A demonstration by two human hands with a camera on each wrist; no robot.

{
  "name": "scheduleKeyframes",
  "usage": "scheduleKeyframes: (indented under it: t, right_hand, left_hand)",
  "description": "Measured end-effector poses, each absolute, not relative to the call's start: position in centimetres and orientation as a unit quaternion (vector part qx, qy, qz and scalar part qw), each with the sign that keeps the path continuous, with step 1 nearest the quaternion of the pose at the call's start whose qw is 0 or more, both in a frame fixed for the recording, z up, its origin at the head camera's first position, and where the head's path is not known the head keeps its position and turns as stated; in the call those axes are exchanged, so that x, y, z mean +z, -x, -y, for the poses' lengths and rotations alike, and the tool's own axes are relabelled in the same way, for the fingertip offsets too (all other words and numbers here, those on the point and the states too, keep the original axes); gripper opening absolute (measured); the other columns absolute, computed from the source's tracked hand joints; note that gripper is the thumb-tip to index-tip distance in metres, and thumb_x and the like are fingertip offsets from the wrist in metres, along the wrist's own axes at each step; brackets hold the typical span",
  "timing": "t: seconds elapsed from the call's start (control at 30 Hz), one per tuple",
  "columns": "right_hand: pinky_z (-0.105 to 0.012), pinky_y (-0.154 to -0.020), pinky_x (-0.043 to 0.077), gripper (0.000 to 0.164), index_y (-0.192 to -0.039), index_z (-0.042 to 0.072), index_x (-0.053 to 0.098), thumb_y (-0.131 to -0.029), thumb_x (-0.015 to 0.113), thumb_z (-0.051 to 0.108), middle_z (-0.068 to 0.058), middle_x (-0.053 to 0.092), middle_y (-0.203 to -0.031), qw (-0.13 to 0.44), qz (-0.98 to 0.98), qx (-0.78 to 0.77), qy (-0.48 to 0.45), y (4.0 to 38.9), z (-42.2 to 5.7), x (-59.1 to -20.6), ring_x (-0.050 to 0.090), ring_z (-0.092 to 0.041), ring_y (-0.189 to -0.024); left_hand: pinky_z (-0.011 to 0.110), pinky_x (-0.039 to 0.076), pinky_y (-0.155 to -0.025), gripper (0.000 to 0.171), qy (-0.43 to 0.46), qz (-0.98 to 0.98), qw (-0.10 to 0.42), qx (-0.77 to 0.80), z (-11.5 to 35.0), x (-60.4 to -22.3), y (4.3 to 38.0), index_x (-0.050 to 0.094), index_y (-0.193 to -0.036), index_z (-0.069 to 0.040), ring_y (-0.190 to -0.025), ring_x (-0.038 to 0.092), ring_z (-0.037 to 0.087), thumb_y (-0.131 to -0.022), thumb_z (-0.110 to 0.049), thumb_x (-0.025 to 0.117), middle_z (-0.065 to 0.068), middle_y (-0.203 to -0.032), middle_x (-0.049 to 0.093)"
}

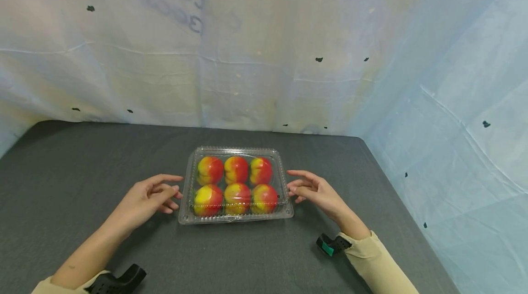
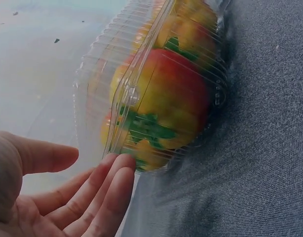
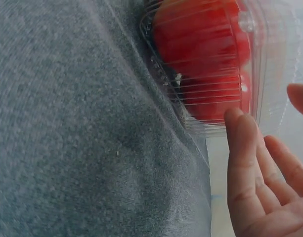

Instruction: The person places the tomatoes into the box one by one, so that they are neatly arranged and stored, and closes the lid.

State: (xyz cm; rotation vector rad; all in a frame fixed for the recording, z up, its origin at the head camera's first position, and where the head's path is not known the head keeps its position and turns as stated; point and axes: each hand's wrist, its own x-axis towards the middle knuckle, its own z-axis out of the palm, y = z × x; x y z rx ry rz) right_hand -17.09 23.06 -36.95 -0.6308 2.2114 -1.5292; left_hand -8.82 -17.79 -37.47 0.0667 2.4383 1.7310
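Note:
A clear plastic clamshell box [image 1: 238, 220] lies closed on the table, holding several red-and-yellow round fruits [image 1: 237, 198] in two rows. Green leafy caps [image 2: 149, 127] show on some of the fruits in the left wrist view. My left hand [image 1: 148, 200] is at the box's left side, its fingers loosely bent and fingertips close to the rim. On the opposite side, my right hand [image 1: 315, 191] has its fingertips right at the right edge, also with relaxed fingers. Neither hand grips anything.
A dark grey cloth [image 1: 231, 257] covers the table. Pale sheeting [image 1: 247, 56] with dark spots hangs behind the table, and more bluish sheeting [image 1: 462, 124] hangs along the right. Black bands [image 1: 332, 243] are worn on both wrists.

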Motion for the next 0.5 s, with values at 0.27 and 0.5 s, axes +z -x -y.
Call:
scheduleKeyframes:
  t: [0.27,0.5]
  right_hand:
    - [-0.047,-0.08,0.055,0.048,-0.138,-0.001,0.046,-0.096,0.058,0.015,-0.024,0.059,-0.125,0.146,-0.8,-0.543,0.208,16.95,-22.8,-36.86,0.066,-0.022,-0.102]
    - [-0.047,-0.083,0.054,0.043,-0.135,-0.001,0.05,-0.095,0.059,0.015,-0.021,0.058,-0.127,0.097,-0.818,-0.523,0.22,16.78,-22.71,-37.13,0.062,-0.031,-0.108]
  left_hand:
    - [0.028,0.057,-0.064,0.038,-0.009,-0.841,0.01,0.54,17.34,-37.13,8.53,0.053,-0.131,0.001,-0.074,0.068,0.015,-0.099,-0.021,0.054,0.016,-0.102,0.068]
    - [0.025,0.055,-0.06,0.031,-0.01,-0.877,-0.046,0.479,16.94,-36.84,8.25,0.06,-0.123,0.0,-0.071,0.067,0.014,-0.097,-0.018,0.056,0.013,-0.097,0.07]
